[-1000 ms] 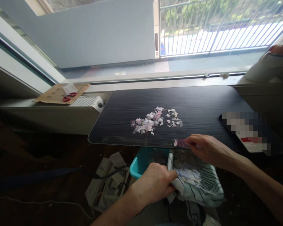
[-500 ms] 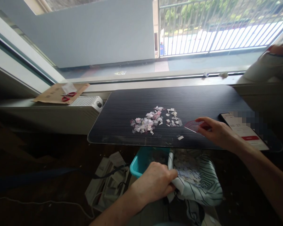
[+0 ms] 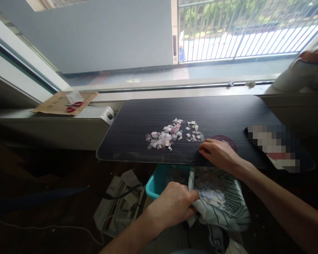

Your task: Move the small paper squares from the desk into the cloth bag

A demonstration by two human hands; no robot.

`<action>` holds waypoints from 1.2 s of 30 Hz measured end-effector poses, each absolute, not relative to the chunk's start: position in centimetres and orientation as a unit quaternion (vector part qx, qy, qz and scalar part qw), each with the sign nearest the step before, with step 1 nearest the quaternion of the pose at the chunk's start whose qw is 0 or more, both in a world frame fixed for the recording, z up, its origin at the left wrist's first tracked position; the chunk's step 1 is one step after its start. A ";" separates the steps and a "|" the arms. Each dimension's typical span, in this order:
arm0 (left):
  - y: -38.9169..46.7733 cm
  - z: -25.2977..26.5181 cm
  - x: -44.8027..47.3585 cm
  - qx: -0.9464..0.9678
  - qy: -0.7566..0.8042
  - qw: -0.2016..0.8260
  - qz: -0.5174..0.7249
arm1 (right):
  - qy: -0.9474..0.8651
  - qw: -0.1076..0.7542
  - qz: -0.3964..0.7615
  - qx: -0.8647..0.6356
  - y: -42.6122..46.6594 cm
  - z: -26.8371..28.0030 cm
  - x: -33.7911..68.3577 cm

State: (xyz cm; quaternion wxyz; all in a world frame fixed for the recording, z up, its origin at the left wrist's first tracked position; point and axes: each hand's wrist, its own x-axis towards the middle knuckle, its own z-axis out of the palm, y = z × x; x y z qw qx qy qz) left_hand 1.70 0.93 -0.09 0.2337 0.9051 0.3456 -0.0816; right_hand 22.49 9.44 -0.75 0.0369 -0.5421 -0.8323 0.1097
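Note:
My left hand (image 3: 172,203) is closed on the rim of a white cloth liner with dark lines (image 3: 235,201). The liner forms a pouch with many small white pieces (image 3: 213,195) in it. On the dark table my right hand (image 3: 218,153) rests near the front edge with thumb and fingers pinched together; what lies between them is hidden. Behind it a thin purple see-through disc (image 3: 224,137) lies flat, partly covered by the hand. To its left are a pile of small white and pinkish cut pieces (image 3: 165,135) and a smaller loose group (image 3: 194,134).
A turquoise bin (image 3: 153,183) stands beside the liner, under the table (image 3: 137,109) edge. A phone (image 3: 272,148) lies at the table's right. Red-handled scissors (image 3: 74,106) rest on a brown paper envelope (image 3: 50,104) on the sill, near a radiator (image 3: 95,113).
My right hand has moved left and let go of the purple disc, which now lies flat. Its fingertips cover the spot where a small white piece lay. My left hand has stayed put.

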 end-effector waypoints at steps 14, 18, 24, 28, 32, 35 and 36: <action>0.5 -0.3 1.4 0.904 0.340 0.252 -0.068 | -0.822 0.021 0.092 -0.561 10.7 -0.2 23.8; 0.6 -0.4 1.5 0.902 0.344 0.253 -0.070 | -0.831 -0.012 0.106 -0.545 10.4 -0.1 23.3; 0.5 -0.5 1.4 0.908 0.335 0.242 -0.066 | -0.831 -0.058 0.084 -0.547 10.2 0.0 21.8; 0.3 -0.6 1.2 0.911 0.336 0.231 -0.066 | -0.825 0.008 0.117 -0.553 10.1 0.1 22.7; 0.4 -0.5 1.1 0.911 0.336 0.228 -0.064 | -0.812 0.071 0.145 -0.561 9.8 0.2 24.5; 0.6 -0.3 1.1 0.911 0.339 0.226 -0.064 | -0.806 0.080 0.171 -0.561 8.5 0.5 25.4; 0.6 -0.3 1.1 0.912 0.340 0.223 -0.064 | -0.806 0.079 0.181 -0.558 7.9 0.6 25.6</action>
